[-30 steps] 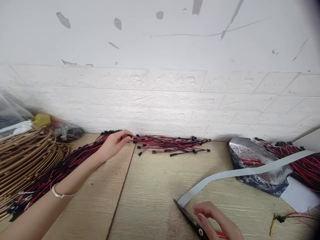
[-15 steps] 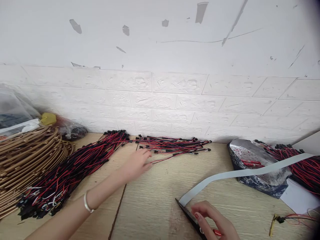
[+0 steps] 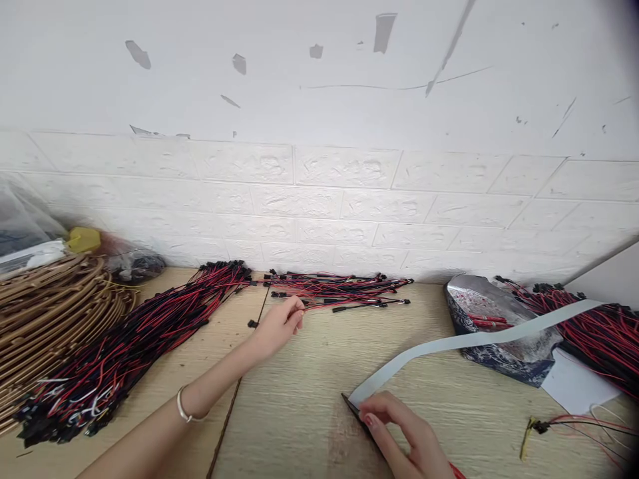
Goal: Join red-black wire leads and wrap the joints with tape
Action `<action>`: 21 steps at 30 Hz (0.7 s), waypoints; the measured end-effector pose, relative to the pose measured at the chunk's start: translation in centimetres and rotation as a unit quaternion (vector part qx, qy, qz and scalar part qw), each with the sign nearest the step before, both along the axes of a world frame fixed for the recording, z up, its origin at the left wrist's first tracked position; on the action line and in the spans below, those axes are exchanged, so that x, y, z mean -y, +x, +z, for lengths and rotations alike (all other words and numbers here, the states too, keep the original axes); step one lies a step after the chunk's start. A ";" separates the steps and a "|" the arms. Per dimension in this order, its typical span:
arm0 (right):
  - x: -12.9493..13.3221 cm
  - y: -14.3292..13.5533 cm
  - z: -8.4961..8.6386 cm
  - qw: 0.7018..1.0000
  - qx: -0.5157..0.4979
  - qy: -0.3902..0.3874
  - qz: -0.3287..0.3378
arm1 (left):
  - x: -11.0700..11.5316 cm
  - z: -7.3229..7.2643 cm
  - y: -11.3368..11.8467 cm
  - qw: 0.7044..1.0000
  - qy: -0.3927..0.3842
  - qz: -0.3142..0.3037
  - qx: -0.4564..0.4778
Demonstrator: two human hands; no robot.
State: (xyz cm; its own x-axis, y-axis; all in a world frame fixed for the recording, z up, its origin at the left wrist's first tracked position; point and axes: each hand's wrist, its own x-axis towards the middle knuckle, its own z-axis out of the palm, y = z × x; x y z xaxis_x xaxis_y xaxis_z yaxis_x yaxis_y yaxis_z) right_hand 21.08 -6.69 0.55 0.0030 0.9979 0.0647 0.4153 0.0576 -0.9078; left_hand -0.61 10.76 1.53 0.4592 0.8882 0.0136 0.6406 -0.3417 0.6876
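My left hand [image 3: 279,326] is closed at the near side of a loose pile of red and black wires [image 3: 344,286], its fingertips pinching a red-and-black wire. A black connector [image 3: 253,324] shows just left of that hand. Low in the view, my right hand [image 3: 409,436] is curled around scissors [image 3: 360,418], whose dark pointed blade shows and whose red handle is mostly hidden. The thumb and index finger rest by the end of a pale flat strip [image 3: 399,364], which lies against the blade; whether they pinch it I cannot tell.
A thick bundle of red and black wires [image 3: 150,332] lies at left, beside stacked brown hoops [image 3: 54,319]. On the right are a patterned open tray [image 3: 504,369], another wire bundle [image 3: 599,332] and a white paper [image 3: 574,389]. The white brick-patterned wall [image 3: 319,199] bounds the back.
My left hand's fingers have closed from a looser spread onto a wire at the pile. The black connector left of it has come into view. My right hand has stayed near the strip's end.
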 end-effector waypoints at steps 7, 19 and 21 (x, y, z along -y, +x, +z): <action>-5.0 -3.1 1.5 0.996 -0.036 -0.087 -0.002 | 1.0 -1.4 -0.5 0.990 -0.114 -0.027 0.078; -12.1 -2.3 -1.1 0.850 -0.495 -0.138 -0.115 | 0.8 -0.9 -2.2 0.984 -0.094 0.013 0.151; -11.9 -2.0 -0.7 0.851 -0.494 -0.138 -0.109 | -0.1 -1.2 -2.8 0.983 -0.060 0.063 0.161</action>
